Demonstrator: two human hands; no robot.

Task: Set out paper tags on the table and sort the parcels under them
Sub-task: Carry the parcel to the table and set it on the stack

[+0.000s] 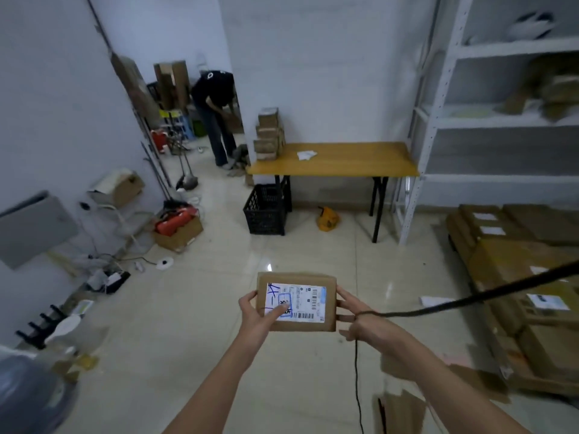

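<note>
From the head camera, a small flat cardboard parcel [297, 279] is held up in mid-air over the tiled floor, well short of the table [344, 167]; its printed label [308, 300], marked in blue pen, faces the camera. The left hand [255, 317] grips the left edge, fingers curled behind and thumb pressed on the label; the right hand [360, 317] pinches the right edge with fingers behind and thumb at the front.

The parcel looks light, since fingertips alone carry it level; the carton seems stiff enough to hold by its short edges without bowing; plain cardboard should give good friction, the glossy label less. Whether the contents are fragile cannot be told.

On the table lie white paper tags [306, 155], with a stack of parcels [268, 134] at its left end; more cartons [513, 270] lie piled on the floor at the right. A black cord [438, 308] trails across the right wrist and might snag.
</note>
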